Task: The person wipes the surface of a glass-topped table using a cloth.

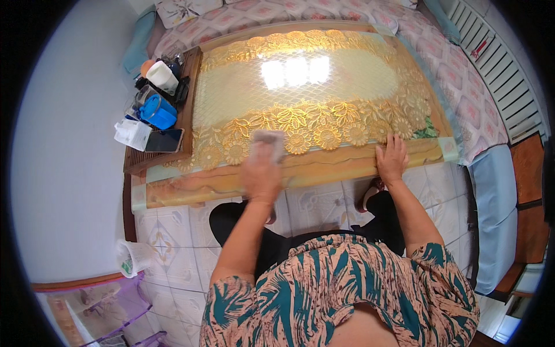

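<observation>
On my feed, the left hand [261, 177] reaches over the near edge of the table [324, 170] with a cloth [268, 143], fingers too blurred to tell; the right hand [393, 158] rests there, fingers slightly spread.

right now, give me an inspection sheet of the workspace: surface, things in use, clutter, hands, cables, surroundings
Surface: glossy gold-flowered table cover, reflecting bright light
Things in use: pale cloth, motion-blurred
Clutter: brown slatted wooden tray at left, crowded with a blue cylindrical container, a flat black phone and more
Hands: left hand holds the cloth; right hand rests open at the near edge
Cables: nothing seen
Surroundings: pink-and-grey patterned sofa beyond, white patterned floor tiles below
</observation>
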